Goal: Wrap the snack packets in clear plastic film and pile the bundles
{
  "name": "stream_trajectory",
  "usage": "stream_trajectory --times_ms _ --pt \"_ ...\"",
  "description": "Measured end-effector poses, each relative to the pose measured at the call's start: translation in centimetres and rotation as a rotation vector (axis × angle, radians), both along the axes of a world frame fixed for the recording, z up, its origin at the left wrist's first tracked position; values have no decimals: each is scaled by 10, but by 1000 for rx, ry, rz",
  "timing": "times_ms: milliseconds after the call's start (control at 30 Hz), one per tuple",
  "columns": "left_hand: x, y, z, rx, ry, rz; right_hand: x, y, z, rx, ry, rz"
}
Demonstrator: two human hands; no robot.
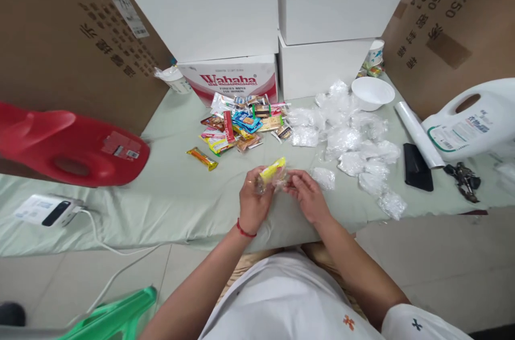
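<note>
Near the table's front edge, my left hand (256,195) is closed on a yellow snack packet (273,169) with clear plastic film around it. My right hand (308,195) pinches the crinkled clear plastic (281,179) at the packet's right side. Beyond my hands lies a pile of colourful wrapped snacks (241,123). One orange-brown snack bar (201,159) lies apart to the left of that pile. To the right spreads a heap of clear plastic bags (341,136), and a single folded bag (323,178) is just beside my right hand.
Red jug (120,152) and white power bank (48,210) with cable lie left. At right are a white bowl (372,93), a plastic roll (418,133), a black phone (418,167), keys (463,180) and a white jug (478,115). A Wahaha carton (233,80) stands behind.
</note>
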State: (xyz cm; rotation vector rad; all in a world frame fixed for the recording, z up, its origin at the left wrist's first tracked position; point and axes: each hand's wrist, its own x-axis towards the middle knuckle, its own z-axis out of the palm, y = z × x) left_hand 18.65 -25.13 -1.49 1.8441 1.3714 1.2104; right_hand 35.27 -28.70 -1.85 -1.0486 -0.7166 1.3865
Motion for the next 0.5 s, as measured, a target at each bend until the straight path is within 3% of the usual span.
stream_trajectory --times_ms 100,200,367,433,500 --pt "10 -7 7 393 186 -186 2 -13 13 -154 303 -66" --pt "24 -8 10 583 336 -391 10 -20 25 -157 346 -49" --pt "42 -15 18 502 370 -686 44 -38 30 -199 178 -90" --pt "37 -19 18 465 369 -700 72 -48 32 -197 57 -154" --pt "22 -22 13 444 373 -614 111 -48 39 -152 -103 -267"
